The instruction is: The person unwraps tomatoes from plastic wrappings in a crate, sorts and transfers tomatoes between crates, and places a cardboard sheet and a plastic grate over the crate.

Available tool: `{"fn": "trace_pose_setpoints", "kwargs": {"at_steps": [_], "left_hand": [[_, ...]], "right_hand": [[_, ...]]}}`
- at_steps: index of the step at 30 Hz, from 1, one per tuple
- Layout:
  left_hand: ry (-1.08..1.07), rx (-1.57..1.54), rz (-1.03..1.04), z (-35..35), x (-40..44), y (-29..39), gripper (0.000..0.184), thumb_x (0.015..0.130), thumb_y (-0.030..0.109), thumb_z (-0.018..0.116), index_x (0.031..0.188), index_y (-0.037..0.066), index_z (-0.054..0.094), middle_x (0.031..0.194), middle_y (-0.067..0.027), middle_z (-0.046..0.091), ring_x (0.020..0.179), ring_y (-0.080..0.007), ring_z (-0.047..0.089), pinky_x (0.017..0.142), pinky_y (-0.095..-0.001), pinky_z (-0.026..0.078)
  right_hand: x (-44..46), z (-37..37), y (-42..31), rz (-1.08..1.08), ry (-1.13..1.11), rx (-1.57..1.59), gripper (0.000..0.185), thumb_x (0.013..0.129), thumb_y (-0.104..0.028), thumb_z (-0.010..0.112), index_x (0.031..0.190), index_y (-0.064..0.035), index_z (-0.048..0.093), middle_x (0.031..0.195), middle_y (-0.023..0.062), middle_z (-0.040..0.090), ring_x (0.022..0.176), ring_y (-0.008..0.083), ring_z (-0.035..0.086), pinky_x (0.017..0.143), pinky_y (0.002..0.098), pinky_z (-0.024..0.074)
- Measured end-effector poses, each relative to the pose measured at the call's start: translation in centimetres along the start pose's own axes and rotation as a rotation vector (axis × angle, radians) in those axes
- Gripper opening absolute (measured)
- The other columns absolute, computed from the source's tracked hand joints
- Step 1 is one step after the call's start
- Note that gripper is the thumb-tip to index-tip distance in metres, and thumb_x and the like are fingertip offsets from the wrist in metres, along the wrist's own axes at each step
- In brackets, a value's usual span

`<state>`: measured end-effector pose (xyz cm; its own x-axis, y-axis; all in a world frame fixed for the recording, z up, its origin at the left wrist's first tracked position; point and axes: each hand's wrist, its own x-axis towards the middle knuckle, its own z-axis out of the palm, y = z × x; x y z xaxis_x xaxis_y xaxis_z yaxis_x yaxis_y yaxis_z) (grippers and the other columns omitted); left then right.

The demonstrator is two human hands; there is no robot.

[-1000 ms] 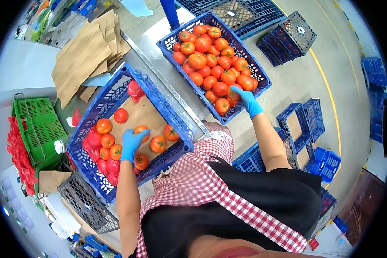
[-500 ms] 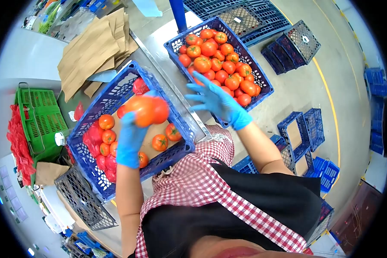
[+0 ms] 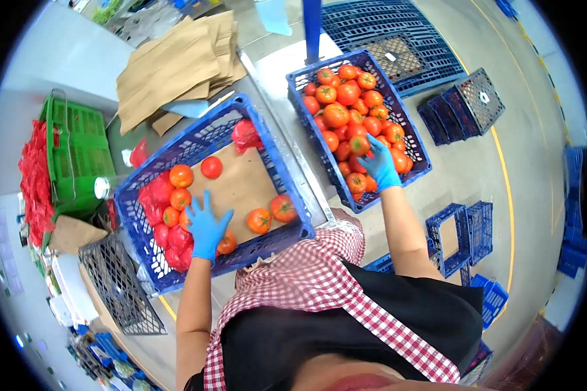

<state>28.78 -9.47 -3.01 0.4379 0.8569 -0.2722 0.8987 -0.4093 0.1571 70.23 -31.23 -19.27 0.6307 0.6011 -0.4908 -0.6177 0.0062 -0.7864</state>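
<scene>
My left hand (image 3: 207, 229), in a blue glove, is spread open over the lower middle of the left blue crate (image 3: 277, 166), beside several loose tomatoes (image 3: 180, 176). Red-bagged tomatoes (image 3: 176, 244) lie along that crate's left side, and another red bag (image 3: 245, 135) sits in its upper corner. Brown paper (image 3: 231, 186) lines the bottom. My right hand (image 3: 379, 163), also gloved, rests with fingers apart on the tomatoes (image 3: 336, 115) heaped in the right blue crate (image 3: 421, 151); no tomato is clearly gripped.
Brown paper sheets (image 3: 169, 72) lie beyond the left crate. A green crate (image 3: 78, 153) with red net bags (image 3: 36, 179) stands at the left, above a black crate (image 3: 120, 287). Stacked crates (image 3: 460, 107) and blue crates (image 3: 450, 238) are on the floor at right.
Half a second ago my left hand held blurred tomatoes above the left crate; it has let them go. My right hand has moved from between the crates back onto the right crate's tomatoes.
</scene>
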Motion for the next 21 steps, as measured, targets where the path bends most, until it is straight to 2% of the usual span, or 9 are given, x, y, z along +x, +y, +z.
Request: {"fn": "trace_pose_setpoints", "kwargs": {"at_steps": [2,5,7,8,9,12,16,18,21], "left_hand": [[-0.073,0.139,-0.123,0.2,-1.7,-3.0,0.087,0.070,0.048,0.071,0.141,0.015,0.033,0.148,-0.0172,0.020,0.128,-0.0486,0.026,0.090,-0.0679,0.031],[-0.066,0.169,-0.104,0.6,-2.1,-5.8,0.086,0.068,0.047,0.072,0.139,0.015,0.035,0.149,-0.0104,0.018,0.125,-0.0480,0.030,0.086,-0.0674,0.035],[-0.102,0.145,-0.101,0.0,-0.6,-6.6,0.080,0.069,0.042,0.073,0.136,0.014,0.039,0.145,-0.0123,0.024,0.119,-0.0476,0.038,0.088,-0.0600,0.039],[-0.110,0.132,-0.086,-0.2,0.3,-7.0,0.077,0.069,0.039,0.073,0.135,0.014,0.041,0.143,-0.0132,0.026,0.116,-0.0474,0.042,0.089,-0.0563,0.041],[-0.128,0.115,-0.090,-0.3,1.1,-7.3,0.074,0.070,0.037,0.073,0.133,0.013,0.042,0.139,-0.0141,0.031,0.112,-0.0458,0.045,0.089,-0.0521,0.042],[-0.219,-0.068,-0.002,1.5,1.5,-8.7,0.068,0.071,0.032,0.072,0.130,0.011,0.045,0.128,-0.0173,0.043,0.106,-0.0414,0.052,0.090,-0.0422,0.045],[-0.279,-0.494,0.123,1.7,0.4,-8.8,0.069,0.074,0.033,0.069,0.130,0.003,0.043,0.124,-0.0211,0.051,0.112,-0.0351,0.052,0.095,-0.0393,0.042],[-0.310,-0.517,0.155,2.7,0.4,-9.5,0.076,0.074,0.038,0.068,0.134,0.002,0.038,0.130,-0.0231,0.046,0.116,-0.0362,0.050,0.096,-0.0399,0.041],[-0.258,-0.341,0.195,2.0,-1.3,-6.4,0.095,0.072,0.051,0.068,0.142,0.005,0.022,0.129,-0.0269,0.043,0.113,-0.0407,0.050,0.091,-0.0438,0.044]], "right_hand": [[-0.7,1.8,-2.9,0.214,0.219,0.094,0.040,0.085,-0.023,0.057,0.124,-0.0144,0.055,0.123,0.0027,0.053,0.108,0.0200,0.049,0.089,0.0351,0.0413],[-5.4,10.8,-7.1,-0.090,0.051,-0.112,0.033,0.085,-0.020,0.058,0.116,-0.0103,0.060,0.116,0.0021,0.059,0.101,0.0144,0.055,0.085,0.0296,0.0419],[-9.8,19.3,-9.3,-0.153,-0.240,-0.272,0.032,0.084,-0.008,0.057,0.116,-0.0036,0.059,0.110,0.0048,0.062,0.101,0.0143,0.057,0.089,0.0273,0.0429],[-11.4,22.0,-8.6,-0.435,-0.467,-0.600,0.032,0.084,-0.010,0.058,0.116,-0.0023,0.059,0.110,0.0053,0.062,0.102,0.0146,0.056,0.090,0.0274,0.0431],[-14.8,25.5,-10.0,-0.346,-0.732,-0.606,0.036,0.083,-0.015,0.062,0.116,-0.0038,0.058,0.111,0.0094,0.062,0.103,0.0194,0.057,0.090,0.0307,0.0440],[-16.5,29.1,-5.4,-0.713,-1.323,-1.426,0.064,0.075,-0.027,0.062,0.134,-0.0164,0.043,0.124,0.0171,0.051,0.106,0.0348,0.055,0.088,0.0428,0.0456],[-14.9,27.4,1.9,-0.473,-1.257,-1.881,0.064,0.076,-0.026,0.058,0.135,-0.0100,0.039,0.111,0.0172,0.059,0.097,0.0352,0.060,0.079,0.0471,0.0484],[-14.4,25.4,5.4,-0.632,-1.088,-1.998,0.067,0.078,-0.028,0.057,0.138,-0.0104,0.035,0.109,0.0200,0.059,0.095,0.0359,0.061,0.077,0.0479,0.0488],[-16.1,27.1,2.2,-0.509,-1.235,-1.996,0.069,0.080,-0.029,0.056,0.141,-0.0111,0.029,0.111,0.0229,0.055,0.092,0.0382,0.061,0.075,0.0469,0.0496]]}}
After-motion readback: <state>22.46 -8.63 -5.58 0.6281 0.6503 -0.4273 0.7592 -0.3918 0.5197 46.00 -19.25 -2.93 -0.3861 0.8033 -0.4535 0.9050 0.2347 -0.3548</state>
